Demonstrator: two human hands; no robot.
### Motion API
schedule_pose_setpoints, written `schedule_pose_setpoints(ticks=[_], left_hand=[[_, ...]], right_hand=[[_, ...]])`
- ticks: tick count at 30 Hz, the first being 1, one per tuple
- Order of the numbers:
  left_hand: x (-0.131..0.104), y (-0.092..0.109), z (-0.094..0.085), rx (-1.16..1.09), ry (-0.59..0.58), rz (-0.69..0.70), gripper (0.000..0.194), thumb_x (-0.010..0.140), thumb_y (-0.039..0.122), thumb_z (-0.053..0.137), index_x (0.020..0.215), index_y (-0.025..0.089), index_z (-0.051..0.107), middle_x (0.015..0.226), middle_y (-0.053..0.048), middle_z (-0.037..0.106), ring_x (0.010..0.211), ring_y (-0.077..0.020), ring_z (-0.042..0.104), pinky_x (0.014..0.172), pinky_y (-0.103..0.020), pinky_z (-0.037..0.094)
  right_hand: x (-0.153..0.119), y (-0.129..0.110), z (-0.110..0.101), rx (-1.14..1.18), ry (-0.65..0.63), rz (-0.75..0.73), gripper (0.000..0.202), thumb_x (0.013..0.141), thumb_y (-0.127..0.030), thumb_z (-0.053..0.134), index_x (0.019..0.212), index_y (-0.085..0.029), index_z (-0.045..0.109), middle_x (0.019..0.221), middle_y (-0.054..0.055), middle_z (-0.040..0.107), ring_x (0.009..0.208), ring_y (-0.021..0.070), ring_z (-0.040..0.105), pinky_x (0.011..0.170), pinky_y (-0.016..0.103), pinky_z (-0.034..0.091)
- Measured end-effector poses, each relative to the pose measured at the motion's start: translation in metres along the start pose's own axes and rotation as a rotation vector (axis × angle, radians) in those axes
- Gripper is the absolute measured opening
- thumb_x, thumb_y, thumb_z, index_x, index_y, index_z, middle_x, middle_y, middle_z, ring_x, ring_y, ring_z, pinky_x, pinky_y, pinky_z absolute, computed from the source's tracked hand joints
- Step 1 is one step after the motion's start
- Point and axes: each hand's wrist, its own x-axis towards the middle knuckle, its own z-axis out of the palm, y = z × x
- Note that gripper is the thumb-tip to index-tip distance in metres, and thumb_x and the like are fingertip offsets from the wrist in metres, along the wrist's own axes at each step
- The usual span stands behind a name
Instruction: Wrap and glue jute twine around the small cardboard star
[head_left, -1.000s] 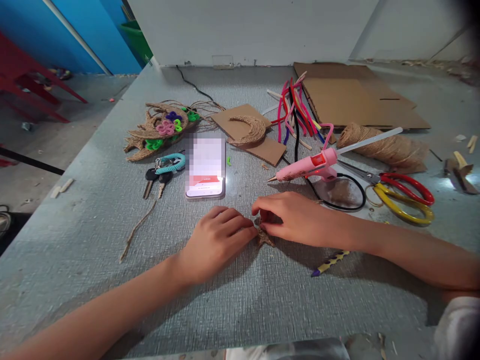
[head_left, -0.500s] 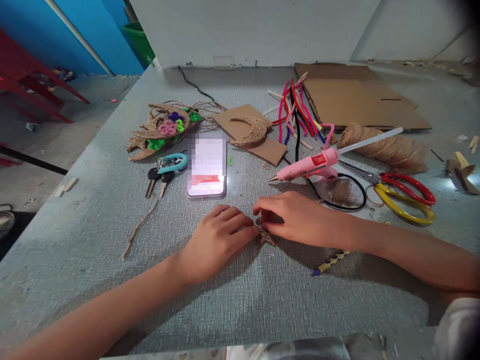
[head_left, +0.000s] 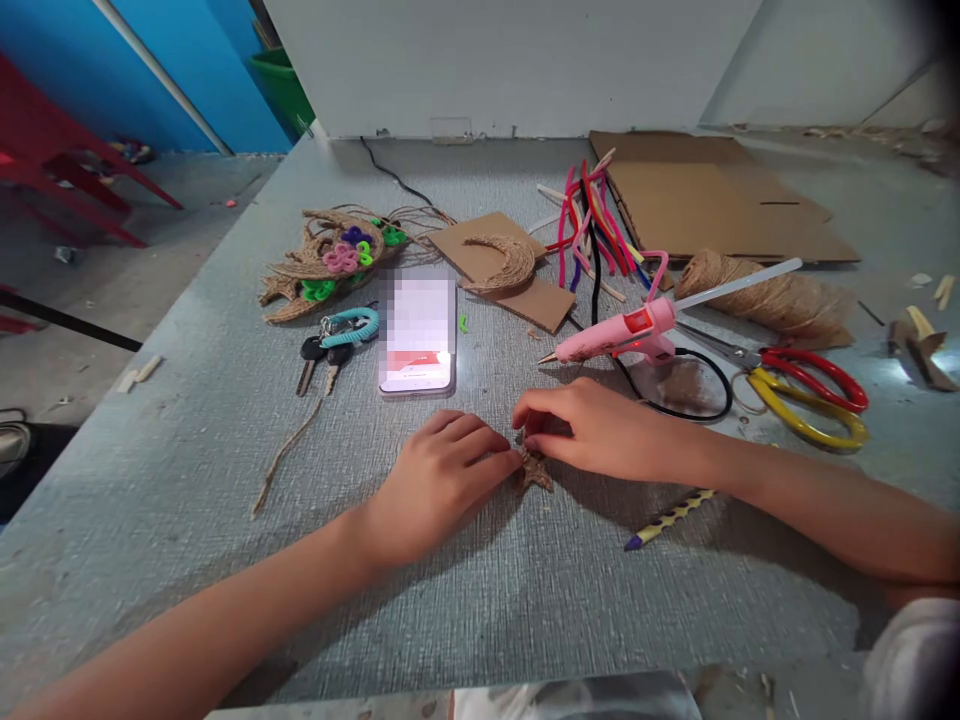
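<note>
A small star-shaped piece of brown twine (head_left: 536,474) lies on the grey table, its upper part hidden by fingers. My left hand (head_left: 442,480) comes from the left, its fingertips pressed on the star's upper left side. From the right, my right hand (head_left: 589,430) pinches the star's top with bent thumb and forefinger. A pink glue gun (head_left: 619,335) stands just beyond my right hand, with a clear glue stick in its back. Beyond my left hand lies a lit phone (head_left: 418,330).
Scissors (head_left: 810,395) and a twine roll (head_left: 765,295) lie right; a crayon-like pencil (head_left: 671,520) is near my right forearm. Farther back are cardboard (head_left: 720,195), pipe cleaners (head_left: 592,220), a twine crescent (head_left: 502,265) and a decorated twine piece (head_left: 330,260). Keys (head_left: 319,360) lie left.
The fingers of my right hand have shifted slightly around the top of the star. My left hand stays nearly in place. The whole view has moved a little.
</note>
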Motion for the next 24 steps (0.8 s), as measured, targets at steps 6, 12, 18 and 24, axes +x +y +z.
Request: schedule_pose_setpoints(ticks=[6, 12, 18, 24], left_hand=[[0.001, 0.001, 0.000, -0.002, 0.004, -0.009, 0.018, 0.093, 0.020, 0.044, 0.091, 0.018, 0.062, 0.084, -0.001, 0.066, 0.074, -0.0159, 0.055, 0.067, -0.031, 0.040], [0.000, 0.002, 0.001, -0.008, -0.038, -0.045, 0.020, 0.093, 0.020, 0.042, 0.095, 0.020, 0.062, 0.082, -0.002, 0.063, 0.073, -0.0172, 0.053, 0.064, -0.030, 0.040], [-0.003, -0.005, 0.005, -0.092, -0.029, -0.044, 0.018, 0.091, 0.018, 0.046, 0.095, 0.020, 0.063, 0.087, -0.003, 0.064, 0.078, -0.0173, 0.054, 0.069, -0.031, 0.040], [0.014, -0.007, 0.007, -0.144, -0.137, 0.034, 0.021, 0.090, 0.015, 0.042, 0.091, 0.019, 0.063, 0.087, -0.004, 0.064, 0.082, -0.0169, 0.056, 0.076, -0.032, 0.040]], right_hand=[[-0.002, 0.002, -0.006, -0.078, 0.018, -0.030, 0.022, 0.086, -0.013, 0.042, 0.098, -0.020, 0.059, 0.081, 0.000, 0.067, 0.071, 0.0108, 0.059, 0.064, 0.023, 0.035], [-0.005, -0.007, -0.009, -0.271, 0.139, -0.154, 0.013, 0.082, -0.014, 0.045, 0.089, -0.018, 0.056, 0.073, 0.000, 0.061, 0.065, 0.0116, 0.051, 0.064, 0.025, 0.033], [-0.011, -0.001, -0.005, -0.286, 0.259, -0.066, 0.018, 0.091, -0.022, 0.039, 0.103, -0.017, 0.053, 0.079, 0.004, 0.062, 0.075, 0.0148, 0.057, 0.068, 0.027, 0.038], [-0.045, 0.006, -0.002, -0.167, 0.341, -0.064, 0.026, 0.089, -0.026, 0.048, 0.113, -0.018, 0.050, 0.102, 0.006, 0.062, 0.093, 0.0141, 0.058, 0.083, 0.029, 0.044]])
